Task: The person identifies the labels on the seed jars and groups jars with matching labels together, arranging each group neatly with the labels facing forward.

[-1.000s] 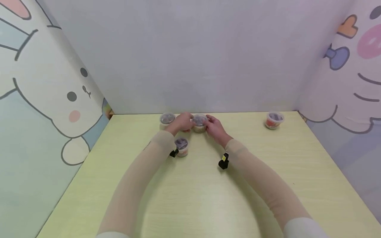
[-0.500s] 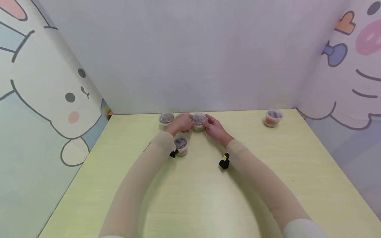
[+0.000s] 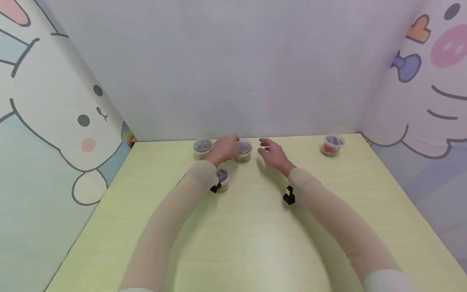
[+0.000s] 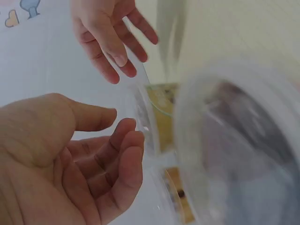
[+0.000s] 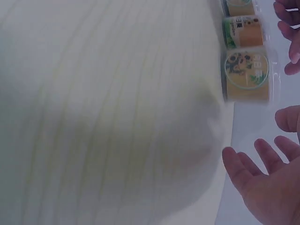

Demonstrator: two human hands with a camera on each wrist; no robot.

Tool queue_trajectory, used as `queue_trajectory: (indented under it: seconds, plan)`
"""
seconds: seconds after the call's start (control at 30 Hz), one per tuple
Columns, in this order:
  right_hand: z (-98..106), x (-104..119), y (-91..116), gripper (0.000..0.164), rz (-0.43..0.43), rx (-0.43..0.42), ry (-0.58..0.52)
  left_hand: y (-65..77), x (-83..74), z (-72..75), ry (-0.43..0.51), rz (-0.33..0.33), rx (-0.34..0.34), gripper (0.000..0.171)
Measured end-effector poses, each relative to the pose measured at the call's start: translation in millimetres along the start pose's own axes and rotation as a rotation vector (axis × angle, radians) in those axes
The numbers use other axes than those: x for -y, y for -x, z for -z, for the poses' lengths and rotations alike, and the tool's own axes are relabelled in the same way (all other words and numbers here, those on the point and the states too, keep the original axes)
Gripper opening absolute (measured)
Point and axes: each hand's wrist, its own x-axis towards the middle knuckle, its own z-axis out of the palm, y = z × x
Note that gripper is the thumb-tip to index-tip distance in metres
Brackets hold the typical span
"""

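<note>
A lidded plastic tub [image 3: 244, 151] with a printed label [image 5: 247, 70] stands at the back of the table. Just left of it is my left hand [image 3: 225, 148], its fingers loosely bent and, in the left wrist view, a gap between thumb and fingertips. My right hand [image 3: 275, 155] is to the tub's right, apart from it, fingers spread and holding nothing. A second tub [image 3: 202, 146] stands left of my left hand, partly behind it. Nearer, a third tub [image 3: 223, 180] is partly covered by my left wrist; a lid [image 4: 253, 145] looms large in the left wrist view.
Another tub [image 3: 333, 145] with a red label stands alone toward the back right. A pale wall [image 3: 233, 73] rises behind the wooden table [image 3: 248, 235], and cartoon-printed panels [image 3: 51, 121] flank it. Small black wrist cameras [image 3: 289, 195] hang below the sleeves.
Both hands held the middle tub earlier. Since then my right hand has let go and drawn away to the right, and my left fingers have come off it. The tub stays in place.
</note>
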Motion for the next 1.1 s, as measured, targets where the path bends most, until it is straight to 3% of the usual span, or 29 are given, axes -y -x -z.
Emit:
queue_trajectory:
  seconds: [0.1,0.23,0.3,0.43,0.63,0.87,0.97,1.1]
  plan:
    - [20.3,-4.6,2.1,0.043,0.069,-0.088,0.197,-1.8,-17.7,-1.6,-0.060,-0.066,-0.006,0.040]
    - [53.9,-11.7,3.1,0.042,0.105,-0.202,0.376,-10.3,-37.1,-9.8,-0.082,-0.167,0.021,0.038]
    - [73.9,-19.2,5.7,0.044,0.087,-0.261,0.444,-16.0,-46.0,-17.5,-0.057,-0.217,0.035,0.038]
    - [113.4,-38.0,17.1,0.050,-0.028,-0.372,0.491,-30.0,-64.4,-35.0,-0.010,-0.310,0.044,0.037]
    - [150.1,-69.0,40.7,0.058,-0.262,-0.518,0.328,-46.8,-90.9,-61.4,0.091,-0.382,0.045,0.033]
    - [160.4,-88.7,59.1,0.071,-0.499,-0.526,0.007,-61.2,-113.5,-92.1,0.243,-0.400,0.061,0.031]
    - [161.3,-91.6,62.3,0.070,-0.543,-0.512,-0.105,-64.8,-120.2,-103.8,0.303,-0.377,0.085,0.033]
    - [162.3,-95.5,63.9,0.065,-0.536,-0.486,-0.170,-68.5,-126.8,-116.7,0.380,-0.350,0.090,0.034]
